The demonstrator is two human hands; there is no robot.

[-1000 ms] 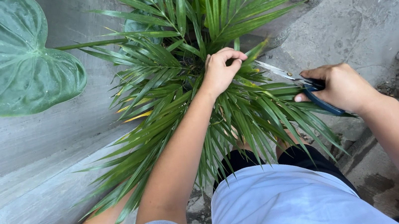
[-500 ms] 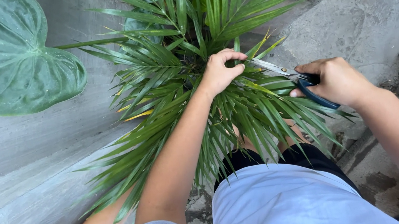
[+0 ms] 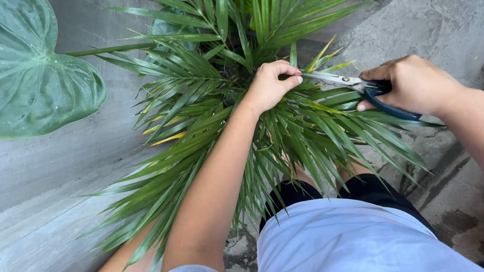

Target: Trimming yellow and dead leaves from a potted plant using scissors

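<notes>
**Leaflet pinched at scissor blades in potted palm**

The left hand (image 3: 266, 86) reaches into the crown of a palm plant (image 3: 233, 112). Its fingers (image 3: 287, 75) are curled nearly shut, pinching a yellow-tipped leaflet (image 3: 323, 55) that rises just beyond the fingertips. The right hand (image 3: 415, 83) is closed around the blue handles of a pair of scissors (image 3: 364, 88), fingers through the loops. The metal blades point toward the left fingers, tips touching or just beside them at the base of the held leaflet; whether the blades are parted cannot be told. Green fronds spread out below and to both sides of the two hands, several with yellowed leaflets left of the left fingers. A large heart-shaped leaf (image 3: 10, 71) hangs well apart to the far left, over a grey concrete wall (image 3: 18, 198). Below the hands lie the person's light shorts (image 3: 339, 246) and stained concrete floor (image 3: 450, 203).
</notes>
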